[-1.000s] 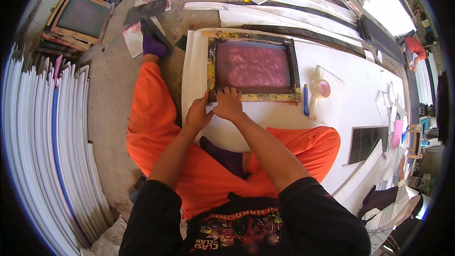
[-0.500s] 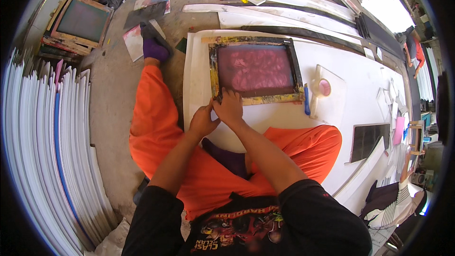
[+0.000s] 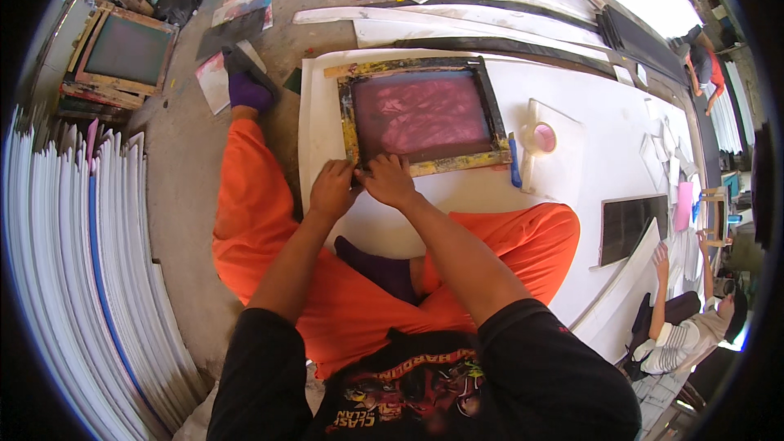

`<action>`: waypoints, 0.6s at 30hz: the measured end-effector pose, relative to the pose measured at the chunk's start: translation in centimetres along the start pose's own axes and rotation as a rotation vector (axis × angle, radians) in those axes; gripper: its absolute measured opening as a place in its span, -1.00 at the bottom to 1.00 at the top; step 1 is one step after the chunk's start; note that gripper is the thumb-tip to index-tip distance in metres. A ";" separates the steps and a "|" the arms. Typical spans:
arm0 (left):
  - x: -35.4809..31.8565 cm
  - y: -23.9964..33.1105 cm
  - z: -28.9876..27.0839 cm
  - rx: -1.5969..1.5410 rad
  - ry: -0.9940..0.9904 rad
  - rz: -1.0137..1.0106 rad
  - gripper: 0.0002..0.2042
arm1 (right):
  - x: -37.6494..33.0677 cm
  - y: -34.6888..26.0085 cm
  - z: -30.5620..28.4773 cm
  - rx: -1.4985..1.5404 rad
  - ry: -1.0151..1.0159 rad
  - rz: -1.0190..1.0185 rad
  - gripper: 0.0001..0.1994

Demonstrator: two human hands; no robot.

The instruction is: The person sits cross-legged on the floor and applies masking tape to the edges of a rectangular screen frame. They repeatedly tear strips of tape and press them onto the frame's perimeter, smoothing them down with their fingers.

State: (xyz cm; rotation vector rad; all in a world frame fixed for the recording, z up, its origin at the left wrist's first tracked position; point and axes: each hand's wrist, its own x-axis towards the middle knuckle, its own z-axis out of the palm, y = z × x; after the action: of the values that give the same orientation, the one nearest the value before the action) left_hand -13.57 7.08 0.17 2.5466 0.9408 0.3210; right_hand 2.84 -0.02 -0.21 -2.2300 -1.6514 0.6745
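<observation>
A screen printing frame of paint-stained wood, its mesh stretched over a reddish-purple pattern, lies on a large white sheet before my crossed legs. At its near left corner my two hands meet. My left hand is closed just outside the corner, fingers curled. Beside it my right hand is also closed, fingertips at the frame's near edge. Whatever sits between the fingers is too small and covered to make out. Right of the frame lie a blue cutter knife and a tape roll on a pale board.
A dark rectangular panel and paper scraps lie to the right. One person reaches in at the lower right; another bends at the far right. Long white strips lie beyond the sheet. Stacked white boards stand at left.
The view has shifted slightly, so the scene sits further left. My left hand has turned and risen level with my right at the frame's corner. The person at lower right now shows more, arms outstretched.
</observation>
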 end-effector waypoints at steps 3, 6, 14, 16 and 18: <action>1.0 2.0 -2.6 0.215 0.089 0.165 -0.33 | -0.1 1.7 0.0 -0.042 -0.012 -0.042 -0.48; 2.4 1.6 -2.6 0.253 -0.048 0.167 -0.25 | -0.8 1.6 -0.7 -0.100 0.019 -0.068 -0.45; 1.9 -0.7 -0.5 0.087 -0.040 0.205 -0.24 | -0.8 0.9 -0.9 -0.159 0.046 -0.166 -0.40; 2.3 -0.3 -0.8 0.120 -0.018 0.227 -0.26 | -0.5 1.2 -1.4 -0.199 0.006 -0.169 -0.35; 2.4 -0.1 -1.2 0.066 -0.022 0.211 -0.28 | -0.2 1.5 -2.6 -0.232 -0.056 -0.170 -0.31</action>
State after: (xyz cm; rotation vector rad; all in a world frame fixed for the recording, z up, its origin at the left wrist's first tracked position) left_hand -12.26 9.03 1.34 2.7099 0.6856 0.3261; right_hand 5.34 -0.54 1.32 -2.2039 -2.0119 0.5305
